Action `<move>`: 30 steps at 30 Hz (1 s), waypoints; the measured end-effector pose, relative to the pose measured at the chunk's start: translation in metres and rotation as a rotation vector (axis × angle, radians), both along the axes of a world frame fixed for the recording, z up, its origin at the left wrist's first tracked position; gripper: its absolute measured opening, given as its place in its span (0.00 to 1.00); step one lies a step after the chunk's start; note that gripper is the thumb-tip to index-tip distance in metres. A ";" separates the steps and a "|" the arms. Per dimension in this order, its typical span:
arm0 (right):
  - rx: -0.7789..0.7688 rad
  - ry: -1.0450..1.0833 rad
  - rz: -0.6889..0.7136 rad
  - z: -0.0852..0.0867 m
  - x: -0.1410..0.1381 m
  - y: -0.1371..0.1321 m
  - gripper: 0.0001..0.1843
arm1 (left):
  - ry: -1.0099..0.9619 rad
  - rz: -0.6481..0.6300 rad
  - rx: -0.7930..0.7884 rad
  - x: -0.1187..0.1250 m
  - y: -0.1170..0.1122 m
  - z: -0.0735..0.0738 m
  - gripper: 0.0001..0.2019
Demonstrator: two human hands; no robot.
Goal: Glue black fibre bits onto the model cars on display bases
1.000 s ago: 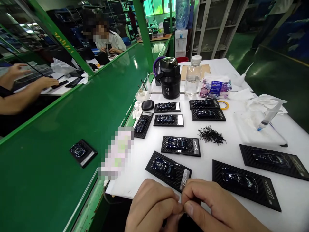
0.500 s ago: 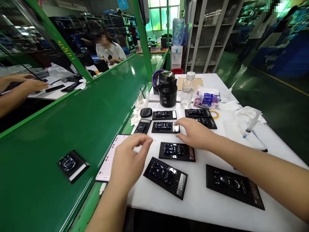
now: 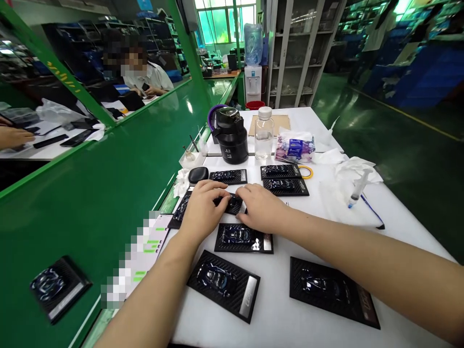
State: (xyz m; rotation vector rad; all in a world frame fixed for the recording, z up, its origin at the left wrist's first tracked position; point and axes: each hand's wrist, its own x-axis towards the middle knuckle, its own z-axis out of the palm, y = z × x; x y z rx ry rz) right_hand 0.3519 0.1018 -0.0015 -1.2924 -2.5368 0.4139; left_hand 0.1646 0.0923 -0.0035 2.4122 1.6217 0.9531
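Both my hands meet at a model car plaque (image 3: pixel 235 205), a dark car on a black carbon-patterned base, mostly hidden by my fingers. My left hand (image 3: pixel 203 207) is closed at its left end, with thumb and fingers bent together. Gripping the right end by its edges is my right hand (image 3: pixel 260 205). Just below them lies another plaque (image 3: pixel 232 237), and nearer to me a tilted plaque (image 3: pixel 221 282) with a silver nameplate. A further plaque (image 3: pixel 329 287) rests under my right forearm. Behind my hands sits one more plaque (image 3: pixel 229 176).
Two plaques (image 3: pixel 284 186) lie at the back right beside a yellow tape roll (image 3: pixel 306 172). A black jug (image 3: pixel 230 137), a clear bottle (image 3: pixel 264 133), a tissue pack (image 3: pixel 295 147) and a syringe (image 3: pixel 357 191) stand or lie around. A green partition (image 3: pixel 119 193) borders the left; a co-worker (image 3: pixel 148 77) sits beyond.
My left hand has moved forward and my right hand inward, so both now close on the middle plaque. The view has shifted, moving the scene leftward.
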 end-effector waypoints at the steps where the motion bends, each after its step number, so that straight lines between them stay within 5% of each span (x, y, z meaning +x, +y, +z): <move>1: 0.001 0.012 0.004 -0.001 0.000 -0.002 0.21 | 0.003 -0.005 0.007 -0.001 0.000 0.000 0.09; 30: 0.074 0.076 0.098 -0.008 0.007 -0.014 0.20 | -0.012 0.042 -0.023 0.002 -0.001 -0.012 0.08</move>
